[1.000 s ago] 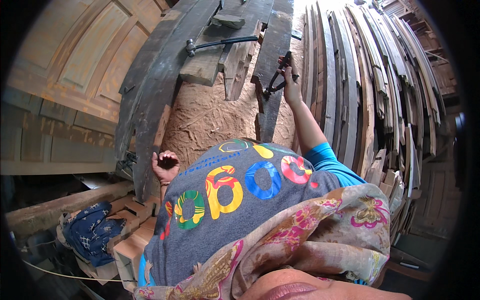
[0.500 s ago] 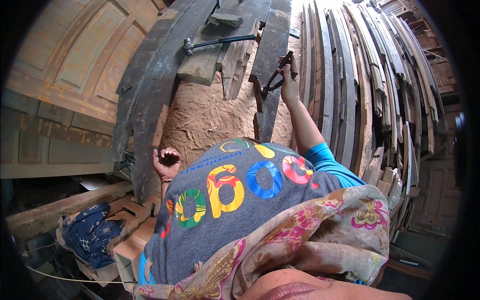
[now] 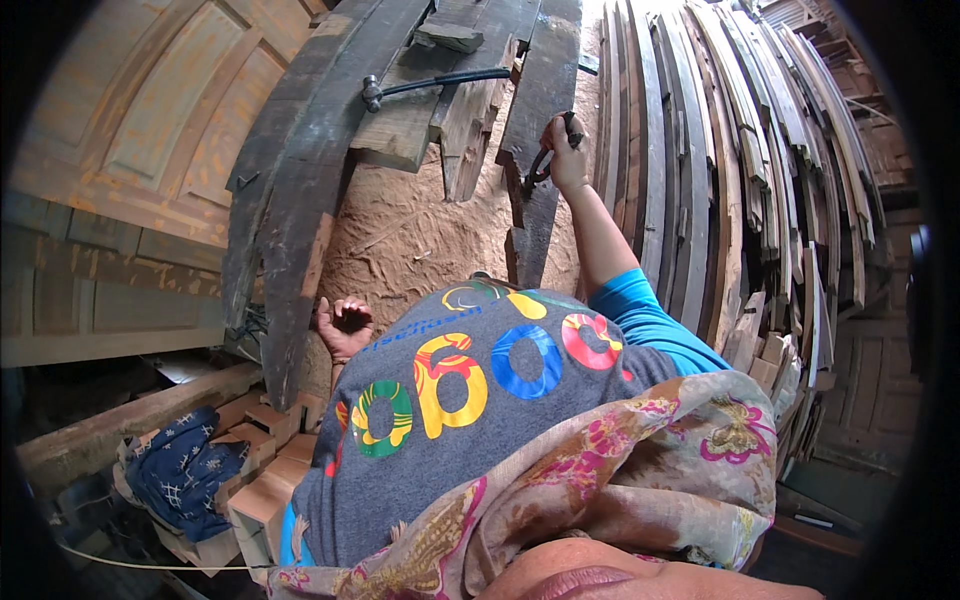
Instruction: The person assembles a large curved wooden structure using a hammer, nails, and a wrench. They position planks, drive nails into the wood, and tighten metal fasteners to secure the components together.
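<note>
My right hand grips the dark handles of a pair of pincers. The jaws of the tool meet the surface of a dark, weathered plank with a broken, notched left edge. Whatever the jaws bite on is too small to make out. Low at the left, my left hand hangs near the end of another dark board, loosely curled with its fingers apart and nothing in them. A hammer with a metal head and dark handle lies across the timbers, left of the pincers.
A thick timber offcut and a splintered piece lie between the dark boards. Sawdust covers the ground. Long planks stand stacked at the right. Panelled doors lean at the left, above a blue patterned cloth.
My right hand has closed the spread pincer handles together and shifted slightly down, the jaws staying at the same spot on the plank. My left hand has moved slightly right.
</note>
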`<state>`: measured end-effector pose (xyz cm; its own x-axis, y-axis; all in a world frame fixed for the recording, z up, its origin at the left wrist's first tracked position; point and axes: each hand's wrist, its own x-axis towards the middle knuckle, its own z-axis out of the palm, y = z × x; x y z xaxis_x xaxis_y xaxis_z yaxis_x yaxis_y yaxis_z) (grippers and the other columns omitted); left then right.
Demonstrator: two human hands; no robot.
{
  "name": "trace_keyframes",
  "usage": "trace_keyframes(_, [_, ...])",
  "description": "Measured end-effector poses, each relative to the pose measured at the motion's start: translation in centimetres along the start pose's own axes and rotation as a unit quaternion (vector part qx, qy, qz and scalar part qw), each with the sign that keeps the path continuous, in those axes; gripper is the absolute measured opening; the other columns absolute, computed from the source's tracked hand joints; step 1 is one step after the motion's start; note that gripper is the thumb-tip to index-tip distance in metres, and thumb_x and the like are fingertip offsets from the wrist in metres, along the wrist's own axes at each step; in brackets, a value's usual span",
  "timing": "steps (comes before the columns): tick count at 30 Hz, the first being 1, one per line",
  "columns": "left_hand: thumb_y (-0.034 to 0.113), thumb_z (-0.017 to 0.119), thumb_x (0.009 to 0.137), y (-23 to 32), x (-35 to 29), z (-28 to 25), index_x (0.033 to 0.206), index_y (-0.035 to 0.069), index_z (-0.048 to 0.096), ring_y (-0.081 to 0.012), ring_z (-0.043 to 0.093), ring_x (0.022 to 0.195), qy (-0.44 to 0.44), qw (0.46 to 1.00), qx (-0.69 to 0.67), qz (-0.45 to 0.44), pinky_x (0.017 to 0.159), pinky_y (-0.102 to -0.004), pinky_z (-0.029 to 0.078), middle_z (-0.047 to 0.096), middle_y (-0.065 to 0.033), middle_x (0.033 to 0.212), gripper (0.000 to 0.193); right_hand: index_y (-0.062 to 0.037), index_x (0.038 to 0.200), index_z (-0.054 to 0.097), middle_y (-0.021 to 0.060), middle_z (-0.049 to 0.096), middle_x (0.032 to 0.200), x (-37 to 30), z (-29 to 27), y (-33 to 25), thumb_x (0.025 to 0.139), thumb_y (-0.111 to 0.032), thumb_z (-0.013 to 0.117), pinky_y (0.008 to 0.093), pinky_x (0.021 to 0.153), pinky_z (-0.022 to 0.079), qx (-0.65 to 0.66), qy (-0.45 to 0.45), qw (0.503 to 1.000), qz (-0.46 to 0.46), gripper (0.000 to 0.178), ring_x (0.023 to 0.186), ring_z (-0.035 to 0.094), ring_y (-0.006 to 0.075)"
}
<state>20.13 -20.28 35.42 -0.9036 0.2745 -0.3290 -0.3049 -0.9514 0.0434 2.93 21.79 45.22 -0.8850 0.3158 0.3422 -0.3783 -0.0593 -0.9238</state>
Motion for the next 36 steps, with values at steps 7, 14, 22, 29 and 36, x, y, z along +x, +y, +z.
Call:
trace_keyframes(7, [0.041,0.056,0.086,-1.1,0.9,0.3,0.058,0.009,0.044,-0.0178,0.050,0.074,0.023,0.999,0.030,-0.016,0.071,-0.0325,0.045,0.049,-0.0051,0.068,0.044,-0.0099,0.073,0.044,-0.0012,0.037,0.057,2.2,-0.3,1.1,0.093,-0.027,0.051,0.0290,0.051,0.035,0.038,0.035,0.995,0.082,0.028,0.050,0.038,0.0117])
trace_keyframes(14, [0.040,0.056,0.086,-2.2,3.6,2.7,0.059,0.008,0.045,-0.0181,0.049,0.073,-0.064,0.992,0.053,-0.095,0.072,-0.0322,0.043,0.049,-0.0055,0.070,0.043,-0.0147,0.067,0.045,-0.0027,0.041,0.052,12.8,-0.6,7.5,0.091,-0.042,0.054,0.0309,0.045,0.034,-0.001,-0.009,0.941,0.337,0.037,0.044,0.038,0.0142])
trace_keyframes(22, [0.041,0.054,0.088,-0.3,1.7,0.5,0.059,0.009,0.045,-0.0176,0.050,0.075,-0.052,0.999,0.013,-0.005,0.074,-0.0333,0.044,0.049,-0.0057,0.070,0.044,-0.0072,0.111,0.058,0.0060,0.061,0.089,5.0,-0.1,2.3,0.088,-0.050,0.055,0.0349,0.074,0.041,-0.090,0.129,0.979,0.134,0.049,0.082,0.056,0.0160])
trace_keyframes(29, [0.040,0.054,0.087,-1.2,1.7,-0.6,0.058,0.008,0.046,-0.0188,0.052,0.074,0.013,0.999,0.023,-0.022,0.073,-0.0340,0.045,0.050,-0.0053,0.067,0.044,-0.0114,0.068,0.050,-0.0001,0.047,0.055,6.0,-0.3,4.6,0.089,-0.041,0.057,0.0310,0.039,0.033,-0.095,0.262,0.953,0.116,0.038,0.043,0.042,0.0119])
trace_keyframes(36, [0.041,0.054,0.086,-4.0,3.4,0.3,0.056,0.007,0.046,-0.0189,0.052,0.074,0.032,0.995,0.074,-0.058,0.072,-0.0330,0.045,0.053,-0.0068,0.070,0.045,-0.0167,0.061,0.040,-0.0014,0.036,0.048,12.3,1.3,8.1,0.090,-0.045,0.054,0.0326,0.041,0.026,-0.081,0.094,0.911,0.393,0.042,0.038,0.031,0.0141])
